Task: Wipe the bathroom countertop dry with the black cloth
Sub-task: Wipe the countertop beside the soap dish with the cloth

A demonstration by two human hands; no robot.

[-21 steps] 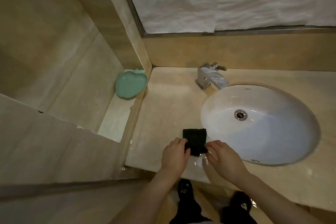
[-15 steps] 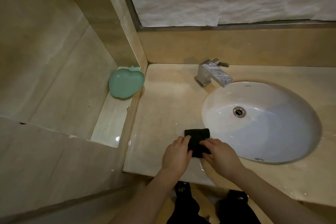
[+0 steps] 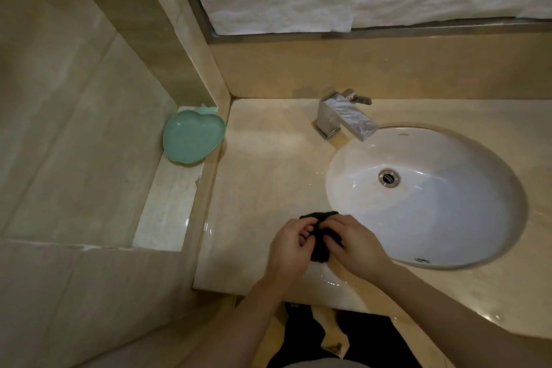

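The black cloth [image 3: 320, 243] is bunched up between both hands near the front edge of the beige stone countertop [image 3: 268, 164], just left of the sink. My left hand [image 3: 291, 245] grips its left side with curled fingers. My right hand [image 3: 355, 245] grips its right side, fingers curled over the fabric. Most of the cloth is hidden under my fingers. Water glints on the counter in front of my hands.
A white oval sink [image 3: 433, 218] is set into the counter on the right, with a chrome faucet [image 3: 343, 119] behind it. A green apple-shaped dish [image 3: 192, 136] leans on a lower ledge at the left. Walls close off the back and left.
The cloth lay flat on the counter with my fingers at its near edge; now both hands have closed in and gathered it into a bunch.
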